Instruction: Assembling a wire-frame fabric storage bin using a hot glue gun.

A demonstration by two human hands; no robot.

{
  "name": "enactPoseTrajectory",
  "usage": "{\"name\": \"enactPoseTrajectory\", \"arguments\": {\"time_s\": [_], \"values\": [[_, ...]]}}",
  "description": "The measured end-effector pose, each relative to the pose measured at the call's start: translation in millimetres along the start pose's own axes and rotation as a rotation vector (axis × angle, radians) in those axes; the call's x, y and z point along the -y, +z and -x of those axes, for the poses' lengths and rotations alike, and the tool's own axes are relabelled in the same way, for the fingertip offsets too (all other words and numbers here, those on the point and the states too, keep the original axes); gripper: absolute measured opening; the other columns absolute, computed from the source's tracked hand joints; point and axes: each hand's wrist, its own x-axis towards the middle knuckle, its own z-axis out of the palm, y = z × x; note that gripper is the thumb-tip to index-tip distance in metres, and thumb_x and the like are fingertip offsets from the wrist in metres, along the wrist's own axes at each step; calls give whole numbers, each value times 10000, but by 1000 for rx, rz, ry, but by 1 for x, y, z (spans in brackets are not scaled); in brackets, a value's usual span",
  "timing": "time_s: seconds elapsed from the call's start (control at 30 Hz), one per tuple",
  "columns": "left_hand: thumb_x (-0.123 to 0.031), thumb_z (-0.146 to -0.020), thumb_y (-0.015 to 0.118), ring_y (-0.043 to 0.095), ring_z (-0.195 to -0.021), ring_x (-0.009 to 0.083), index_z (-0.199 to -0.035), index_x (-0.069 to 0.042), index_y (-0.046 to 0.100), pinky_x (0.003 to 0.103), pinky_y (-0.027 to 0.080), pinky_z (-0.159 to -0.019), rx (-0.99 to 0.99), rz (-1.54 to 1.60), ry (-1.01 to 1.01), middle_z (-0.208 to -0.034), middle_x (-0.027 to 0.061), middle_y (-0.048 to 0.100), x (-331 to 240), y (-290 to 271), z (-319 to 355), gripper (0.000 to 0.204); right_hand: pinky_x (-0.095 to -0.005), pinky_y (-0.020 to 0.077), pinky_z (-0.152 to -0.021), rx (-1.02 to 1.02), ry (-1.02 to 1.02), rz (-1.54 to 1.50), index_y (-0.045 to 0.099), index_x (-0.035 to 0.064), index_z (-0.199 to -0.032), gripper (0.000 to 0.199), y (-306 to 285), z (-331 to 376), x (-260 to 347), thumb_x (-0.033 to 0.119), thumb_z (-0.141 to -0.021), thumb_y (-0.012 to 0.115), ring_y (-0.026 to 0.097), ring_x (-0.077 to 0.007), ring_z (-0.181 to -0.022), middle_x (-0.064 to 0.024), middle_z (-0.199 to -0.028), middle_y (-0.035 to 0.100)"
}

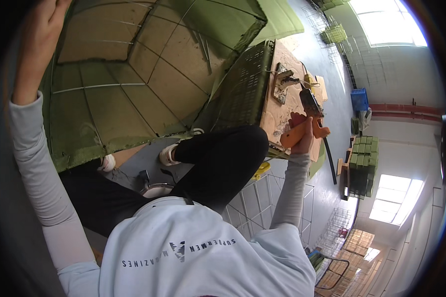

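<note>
In my right hand (pixel 304 142) is an orange-handled glue gun (pixel 295 134) with a dark, crusted front end, and my fingers are closed round its handle. It is over a cardboard-topped surface on a green crate (pixel 243 81). My left hand (pixel 47 22) is raised at the upper left, beside a large box-shaped wire frame (pixel 129 86) lined with green and tan sheets. The fingers of that hand run out of the picture, so their grip is hidden. The frame stands open toward me, in front of my legs.
On the cardboard top (pixel 287 59) lies a dark, crusted block (pixel 281 84) with a cord near it. Bare wire grids (pixel 262 200) stand at my right side. Stacked green crates (pixel 362 166) and a blue bin (pixel 360 99) are further right.
</note>
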Motion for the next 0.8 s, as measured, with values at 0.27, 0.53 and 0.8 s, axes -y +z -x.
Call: {"name": "enactPoseTrajectory", "arguments": {"time_s": [0.27, 0.53, 0.8], "values": [[-199, -1023, 456, 642, -1041, 250, -1394, 17, 429, 291, 461, -870, -447, 339, 60, -1154, 207, 645, 0, 19, 2, 430, -367, 556, -781, -230, 112, -365, 554, 163, -1177, 514, -54, -148, -113, 429, -797, 775, 625, -184, -870, -4, -1000, 628], [-246, -1024, 473, 635, -948, 240, -1379, 29, 439, 324, 469, -842, -503, 353, 19, -1102, 202, 651, -31, 12, 1, 450, -394, 518, -837, -645, 177, 358, 601, -70, -1162, 788, -80, -178, -159, 647, -838, 588, 662, -299, -918, -196, -1056, 665], [-250, -1022, 461, 568, -1192, 321, -1379, 15, 441, 360, 446, -969, -397, 422, 2, -1297, 222, 568, -44, -4, -12, 445, -289, 446, -496, -50, -155, 623, 651, 0, -743, 491, 4, -114, -87, 392, -995, 494, 570, -113, -539, -47, -571, 578]]}}
